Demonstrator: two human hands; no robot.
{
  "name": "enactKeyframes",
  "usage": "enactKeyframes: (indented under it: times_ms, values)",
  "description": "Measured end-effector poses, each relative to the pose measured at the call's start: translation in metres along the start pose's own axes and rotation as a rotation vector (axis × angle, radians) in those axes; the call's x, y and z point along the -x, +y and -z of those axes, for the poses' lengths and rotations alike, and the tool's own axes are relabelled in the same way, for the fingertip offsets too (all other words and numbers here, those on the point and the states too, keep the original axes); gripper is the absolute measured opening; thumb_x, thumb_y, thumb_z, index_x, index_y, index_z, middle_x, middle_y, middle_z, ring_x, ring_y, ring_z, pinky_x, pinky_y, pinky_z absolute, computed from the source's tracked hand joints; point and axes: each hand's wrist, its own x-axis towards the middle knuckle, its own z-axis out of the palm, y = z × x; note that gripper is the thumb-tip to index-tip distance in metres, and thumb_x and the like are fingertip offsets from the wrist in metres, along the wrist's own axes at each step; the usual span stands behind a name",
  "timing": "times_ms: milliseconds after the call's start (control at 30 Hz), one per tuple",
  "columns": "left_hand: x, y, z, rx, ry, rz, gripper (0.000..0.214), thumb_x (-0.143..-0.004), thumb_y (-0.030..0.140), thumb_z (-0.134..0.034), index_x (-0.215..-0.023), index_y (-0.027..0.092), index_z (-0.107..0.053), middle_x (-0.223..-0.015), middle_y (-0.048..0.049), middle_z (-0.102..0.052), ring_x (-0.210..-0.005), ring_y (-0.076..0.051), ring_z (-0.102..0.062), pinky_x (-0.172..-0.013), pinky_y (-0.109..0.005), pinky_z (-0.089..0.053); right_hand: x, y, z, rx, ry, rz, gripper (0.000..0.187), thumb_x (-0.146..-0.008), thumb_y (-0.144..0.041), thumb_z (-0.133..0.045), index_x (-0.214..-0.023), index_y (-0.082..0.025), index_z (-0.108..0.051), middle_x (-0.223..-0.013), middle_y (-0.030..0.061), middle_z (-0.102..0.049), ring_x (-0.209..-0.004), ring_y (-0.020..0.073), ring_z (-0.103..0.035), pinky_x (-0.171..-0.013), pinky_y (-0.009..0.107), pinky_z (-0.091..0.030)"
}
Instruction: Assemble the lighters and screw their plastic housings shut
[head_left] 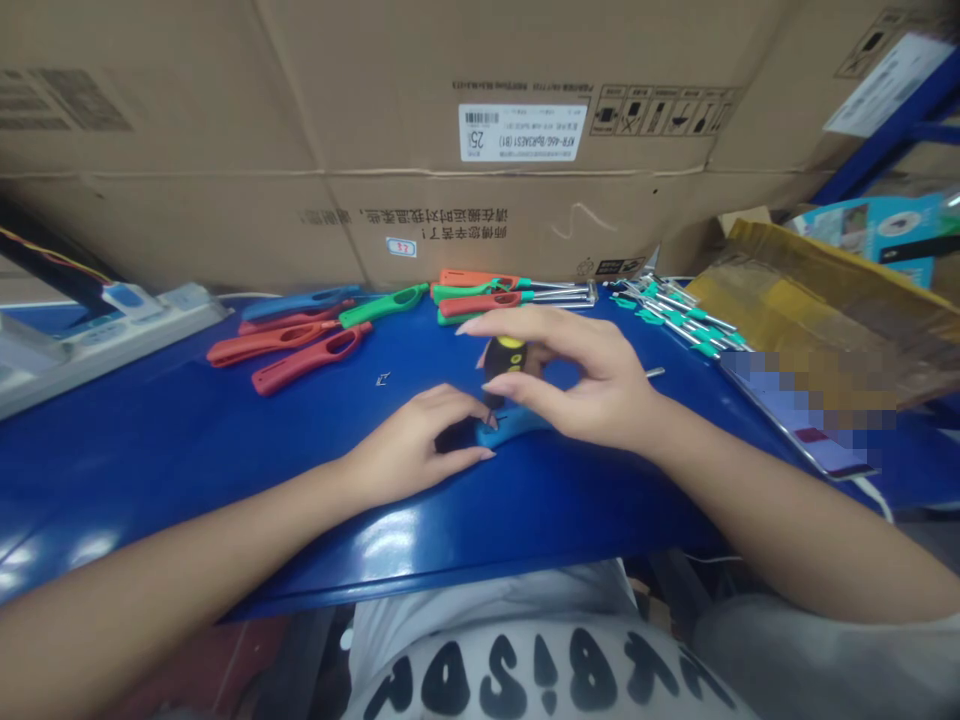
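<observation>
Right up close, a white shirt (559, 655) with bold black lettering fills the bottom, and just past it runs the near edge of the glossy blue table (592, 510). Two bare forearms reach in over it. Here's the left hand (424, 440), low by the tabletop, index finger on top of the blue case (521, 425) and thumb at its near side; whether it grips or merely touches, I can't tell. That case lies on the table between the hands, much of it hidden behind the right hand (559, 375). And the right is grasping a black-and-yellow tool (504, 362), thumb in front, fingers behind, index stretched out above; the tool stands upright over the case, its tip hard to make out.

Around them, it's busy! A phone (795, 425) lies at the right, partly pixelated. A tiny metal clip (383, 379) sits alone past the left hand. Beyond it, coloured handles (296, 370) bunch at left, near a white power strip (169, 312); lighters (491, 303) line up in the middle, partly behind the right hand; rods (679, 315) with green ends pile beside a yellow-taped parcel (795, 300). And at the back, a big carton (375, 120) walls off the table, its white label (521, 132) upside down.
</observation>
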Motion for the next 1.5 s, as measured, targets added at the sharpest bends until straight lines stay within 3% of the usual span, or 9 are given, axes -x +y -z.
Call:
enactKeyframes:
  times_ms: [67, 233, 433, 600, 800, 967, 1167, 1367, 1500]
  values:
    - [0.000, 0.000, 0.000, 0.012, 0.002, -0.006, 0.024, -0.092, 0.033, -0.071, -0.112, 0.022, -0.064, -0.112, -0.0038, -0.071, -0.108, -0.021, -0.064, -0.099, -0.037, -0.050, 0.000, -0.001, 0.000, 0.082, 0.079, 0.058, 0.032, -0.095, -0.037, -0.065, -0.123, -0.022, -0.067, -0.106, 0.0058, -0.074, -0.079, 0.0155, -0.069, -0.080, 0.032, -0.060]
    - [0.000, 0.002, 0.001, -0.005, -0.009, 0.012, 0.026, -0.092, 0.032, -0.071, -0.114, 0.022, -0.065, -0.112, -0.0040, -0.070, -0.108, -0.021, -0.064, -0.099, -0.036, -0.050, -0.003, -0.006, 0.002, -0.068, -0.010, -0.053, 0.038, -0.107, -0.030, -0.036, -0.138, -0.021, -0.057, -0.118, 0.0064, -0.071, -0.070, 0.0095, -0.068, -0.069, 0.027, -0.062]
    - [0.000, 0.002, 0.002, -0.001, -0.011, 0.004, 0.025, -0.092, 0.033, -0.071, -0.113, 0.022, -0.063, -0.112, -0.0040, -0.071, -0.108, -0.021, -0.064, -0.099, -0.039, -0.050, -0.003, 0.001, 0.005, 0.181, 0.140, 0.120, 0.027, -0.095, -0.039, -0.065, -0.114, -0.021, -0.071, -0.097, 0.0063, -0.074, -0.085, 0.0186, -0.070, -0.079, 0.034, -0.061]
    - [-0.001, 0.003, 0.002, 0.000, -0.015, 0.017, 0.025, -0.092, 0.032, -0.071, -0.113, 0.022, -0.065, -0.111, -0.0044, -0.071, -0.108, -0.021, -0.064, -0.098, -0.037, -0.051, -0.004, 0.000, 0.008, 0.024, -0.056, -0.010, 0.039, -0.107, -0.025, -0.035, -0.140, -0.021, -0.054, -0.120, 0.0076, -0.070, -0.078, 0.0118, -0.069, -0.079, 0.030, -0.060]
    - [-0.001, 0.004, 0.002, 0.007, -0.002, 0.003, 0.023, -0.091, 0.031, -0.072, -0.111, 0.022, -0.064, -0.110, -0.0045, -0.072, -0.107, -0.022, -0.065, -0.099, -0.039, -0.051, -0.004, 0.003, 0.006, 0.110, 0.070, 0.046, 0.030, -0.095, -0.040, -0.065, -0.119, -0.022, -0.069, -0.106, 0.0048, -0.074, -0.086, 0.0162, -0.070, -0.083, 0.032, -0.059]
    - [-0.001, 0.004, 0.002, -0.001, -0.005, 0.014, 0.025, -0.091, 0.032, -0.072, -0.113, 0.022, -0.065, -0.111, -0.0048, -0.071, -0.108, -0.021, -0.064, -0.098, -0.038, -0.051, -0.003, 0.002, 0.005, -0.027, -0.022, -0.042, 0.040, -0.108, -0.031, -0.036, -0.144, -0.023, -0.053, -0.120, 0.0060, -0.071, -0.075, 0.0098, -0.068, -0.073, 0.027, -0.059]
    - [-0.002, 0.005, 0.002, 0.001, -0.008, 0.016, 0.024, -0.091, 0.031, -0.072, -0.113, 0.022, -0.066, -0.111, -0.0046, -0.072, -0.108, -0.022, -0.064, -0.099, -0.039, -0.051, -0.002, 0.006, 0.004, 0.129, 0.130, 0.066, 0.028, -0.097, -0.038, -0.063, -0.117, -0.021, -0.071, -0.105, 0.0055, -0.076, -0.076, 0.0134, -0.068, -0.078, 0.029, -0.058]
    - [-0.002, 0.005, 0.002, 0.011, -0.006, 0.017, 0.025, -0.091, 0.031, -0.072, -0.113, 0.022, -0.066, -0.111, -0.0054, -0.072, -0.108, -0.022, -0.064, -0.099, -0.039, -0.051, -0.001, 0.007, -0.005, -0.022, 0.098, -0.085, 0.039, -0.108, -0.031, -0.032, -0.137, -0.021, -0.057, -0.114, 0.0070, -0.071, -0.072, 0.0102, -0.067, -0.070, 0.026, -0.059]
    - [-0.002, 0.004, 0.002, 0.008, -0.008, 0.012, 0.025, -0.091, 0.031, -0.072, -0.114, 0.022, -0.066, -0.112, -0.0045, -0.072, -0.110, -0.022, -0.064, -0.100, -0.038, -0.050, -0.001, 0.008, -0.006, 0.004, 0.131, -0.066, 0.029, -0.102, -0.036, -0.052, -0.123, -0.021, -0.064, -0.111, 0.0061, -0.073, -0.066, 0.0097, -0.065, -0.066, 0.026, -0.058]
